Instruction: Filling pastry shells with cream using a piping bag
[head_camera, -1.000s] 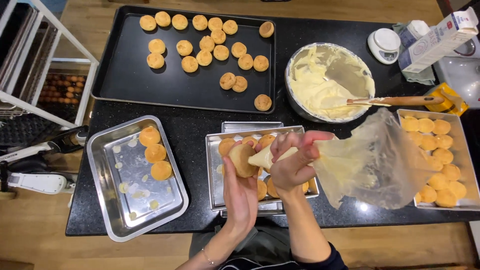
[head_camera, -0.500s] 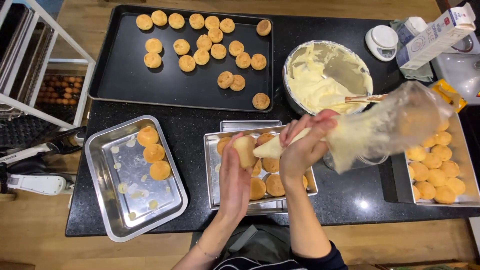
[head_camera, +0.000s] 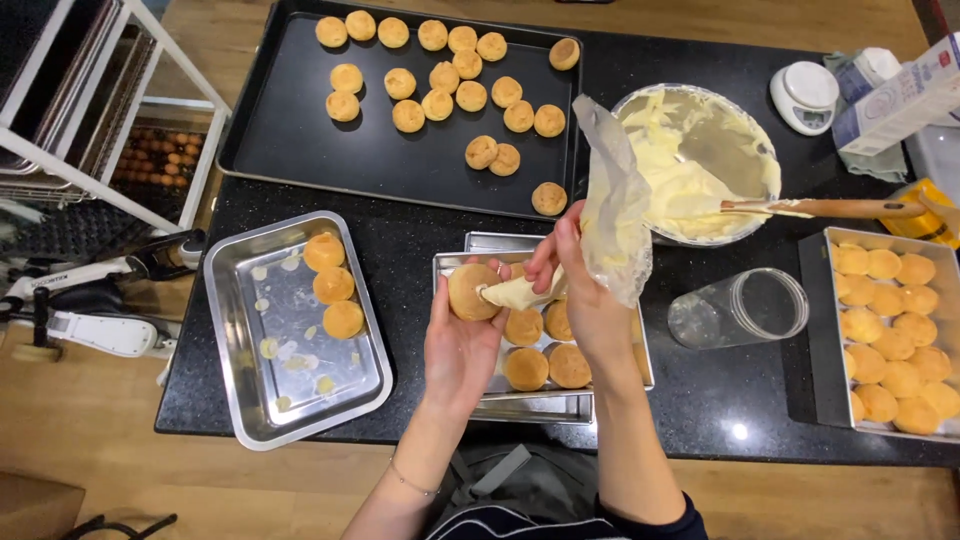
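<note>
Left hand (head_camera: 455, 345) grips a round puff (head_camera: 472, 291) above the steel tray (head_camera: 640, 375) at the tabletop's near edge. Right hand (head_camera: 590, 300) squeezes the piping bag (head_camera: 615, 215); its long axis slants leftward, tip touching the puff's right side.

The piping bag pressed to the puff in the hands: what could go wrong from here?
1. The right hand grips the piping bag low, and its open top stands loose above; cream might squeeze out upward.
2. The left hand holds the puff at the nozzle; overfilling could split it.
3. The wooden spatula lies across the cream bowl rim and could get knocked.
</note>
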